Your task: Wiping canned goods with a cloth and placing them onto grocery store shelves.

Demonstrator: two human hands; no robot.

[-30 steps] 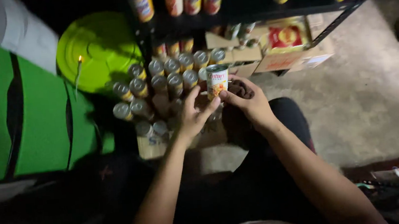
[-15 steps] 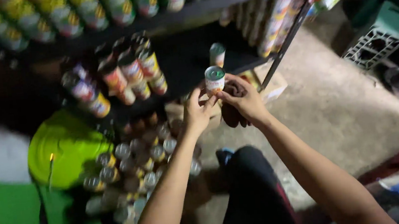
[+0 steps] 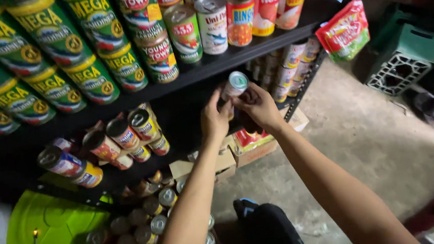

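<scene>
Dim storeroom, black metal shelving [image 3: 253,53] over a bare concrete floor [image 3: 380,142]. Both hands raised in front of the middle shelf level, sharing 1 small can [image 3: 234,85] with a pale label and a teal-rimmed top. Left hand [image 3: 216,121] has its fingers curled onto the can's lower side; right hand [image 3: 258,107] pinches it from the other side, thumb and fingers closed on it. The 2-handed grip looks meant to steady the can at the shelf edge. Can is tilted, top facing the camera, in the air just below the top shelf.

Top shelf carries rows of green-and-yellow tins [image 3: 54,58] lying on their sides, plus mixed red and white cans [image 3: 240,14] set upright. Lower level has a few red-labelled cans [image 3: 122,137] tipped over. On the floor, a cluster of silver-topped cans [image 3: 148,231] beside a lime-green round lid [image 3: 51,231]. Cardboard boxes [image 3: 231,158] sit behind the arms. Green crate [image 3: 401,59] at right.

Can's lower part is hidden by fingers; shelf interior behind it is too dark to read. Upper tins are cut off by the frame.
</scene>
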